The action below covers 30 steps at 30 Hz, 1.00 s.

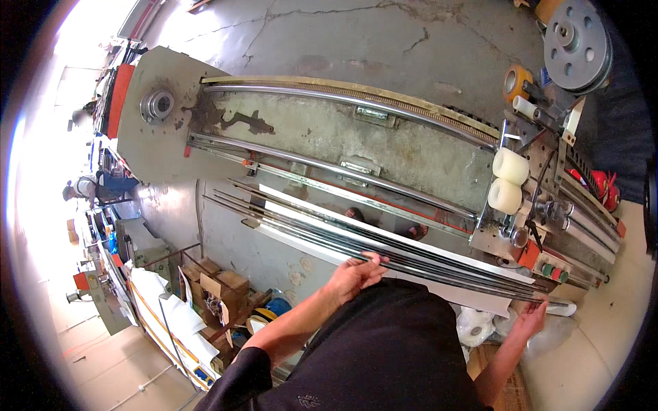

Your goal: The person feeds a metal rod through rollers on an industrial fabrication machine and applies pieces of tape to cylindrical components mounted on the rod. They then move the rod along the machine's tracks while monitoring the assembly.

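A bundle of long, thin dark rods runs across in front of my body, from the left middle down to the lower right. My left hand is closed at the near side of the bundle, its thumb and fingers on the nearest rod. Toward the right end of the bundle, my right hand pinches the same near edge, seemingly the same rod. Beneath the rods lies a long white board or sheet.
Beyond the rods stretches a grey-green machine bed with steel guide rails. White rollers and a control box with buttons are at its right. Cardboard boxes stand lower left; wrapped rolls sit below my right hand. A person is far left.
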Each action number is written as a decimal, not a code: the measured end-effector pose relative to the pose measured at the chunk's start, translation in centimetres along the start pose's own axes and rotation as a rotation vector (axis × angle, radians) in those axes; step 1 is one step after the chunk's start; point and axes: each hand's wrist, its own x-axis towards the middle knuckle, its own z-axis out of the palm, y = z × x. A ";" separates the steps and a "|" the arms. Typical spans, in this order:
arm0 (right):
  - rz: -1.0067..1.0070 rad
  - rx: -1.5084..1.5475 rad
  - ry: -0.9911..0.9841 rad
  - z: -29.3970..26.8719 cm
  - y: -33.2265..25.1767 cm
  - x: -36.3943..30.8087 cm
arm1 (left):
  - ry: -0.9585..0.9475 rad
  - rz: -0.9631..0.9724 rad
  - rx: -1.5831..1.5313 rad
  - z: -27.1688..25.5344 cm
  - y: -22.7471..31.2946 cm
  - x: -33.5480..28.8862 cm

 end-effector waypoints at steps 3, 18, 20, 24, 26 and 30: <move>0.024 -0.097 -0.003 -4.8 3.0 2.7 | 0.002 -0.096 0.041 -2.1 -2.5 2.3; 0.210 -0.483 0.083 -8.5 11.1 3.8 | 0.341 -0.117 0.254 -5.4 -4.9 6.3; 0.173 -0.968 -0.067 -9.1 10.5 3.5 | 0.316 -0.117 0.399 -6.4 -3.9 5.4; -0.254 -1.119 -0.149 -7.2 11.0 -2.0 | 0.403 0.040 0.319 -11.8 -0.5 3.4; -0.229 -1.087 -0.318 -3.5 11.4 -6.1 | 0.601 0.233 0.376 -17.3 3.9 3.5; -0.108 -1.070 -0.651 8.6 14.4 -15.5 | 0.802 0.672 0.299 -29.7 17.8 5.4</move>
